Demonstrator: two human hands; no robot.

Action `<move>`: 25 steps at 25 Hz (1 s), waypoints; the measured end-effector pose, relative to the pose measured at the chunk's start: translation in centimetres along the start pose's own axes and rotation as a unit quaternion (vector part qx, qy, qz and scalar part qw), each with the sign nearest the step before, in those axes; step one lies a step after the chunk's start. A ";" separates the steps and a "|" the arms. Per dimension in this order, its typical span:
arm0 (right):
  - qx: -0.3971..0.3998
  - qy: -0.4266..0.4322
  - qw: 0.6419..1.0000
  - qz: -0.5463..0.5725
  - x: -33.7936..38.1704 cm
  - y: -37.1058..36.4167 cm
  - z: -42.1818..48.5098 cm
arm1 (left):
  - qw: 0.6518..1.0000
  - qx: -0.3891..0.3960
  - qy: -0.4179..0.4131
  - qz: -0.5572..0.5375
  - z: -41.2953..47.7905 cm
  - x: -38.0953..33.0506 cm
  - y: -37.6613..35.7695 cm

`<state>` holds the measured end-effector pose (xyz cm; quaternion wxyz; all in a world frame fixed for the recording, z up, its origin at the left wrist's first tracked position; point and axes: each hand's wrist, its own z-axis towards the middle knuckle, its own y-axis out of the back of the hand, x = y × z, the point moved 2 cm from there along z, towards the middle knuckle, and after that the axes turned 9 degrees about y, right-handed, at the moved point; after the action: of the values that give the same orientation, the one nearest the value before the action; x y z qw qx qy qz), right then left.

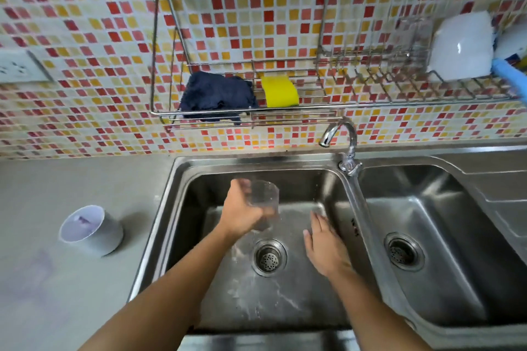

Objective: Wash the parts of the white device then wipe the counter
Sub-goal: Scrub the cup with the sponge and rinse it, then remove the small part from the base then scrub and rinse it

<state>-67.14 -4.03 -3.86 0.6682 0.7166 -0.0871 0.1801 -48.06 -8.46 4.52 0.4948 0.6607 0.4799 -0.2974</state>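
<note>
My left hand (241, 212) grips a clear plastic cup-like part (265, 202) over the left basin of the steel sink (182, 179); the part is blurred by motion. My right hand (323, 245) hovers flat and empty over the same basin, right of the drain (269, 257). A white cylindrical device part (91, 231) with a purple-stained inside lies tilted on the grey counter (57, 293), left of the sink. Another white part (463, 47) rests on the wall rack at the upper right. Faint purple smears mark the counter near the front left.
The faucet (343, 139) stands between the two basins, its spout turned toward the left one. A wire wall rack (313, 111) holds a dark blue cloth (216, 95), a yellow sponge (279, 92) and a clear container (410, 37). A blue item (510, 72) sits at the right edge.
</note>
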 end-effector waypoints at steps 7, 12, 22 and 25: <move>0.003 0.124 0.991 0.050 18.2 -3.7 4.5 | 0.990 -0.027 -0.081 -0.110 -3.6 -1.1 17.9; 0.057 0.168 0.984 -0.009 29.0 -9.1 6.5 | 0.986 -0.109 -0.093 -0.087 -2.6 1.4 32.3; 0.040 0.124 0.991 -0.003 33.6 -16.8 6.1 | 0.986 -0.161 0.038 -0.003 3.2 17.0 41.1; 0.052 0.125 0.991 -0.018 33.2 -16.8 6.2 | 0.989 -0.141 0.030 0.005 4.5 18.9 39.8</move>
<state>-29.57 -4.73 -7.25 0.6387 0.7240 0.0195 0.2600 -3.86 -8.24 1.29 0.5698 0.5953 0.5285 -0.2039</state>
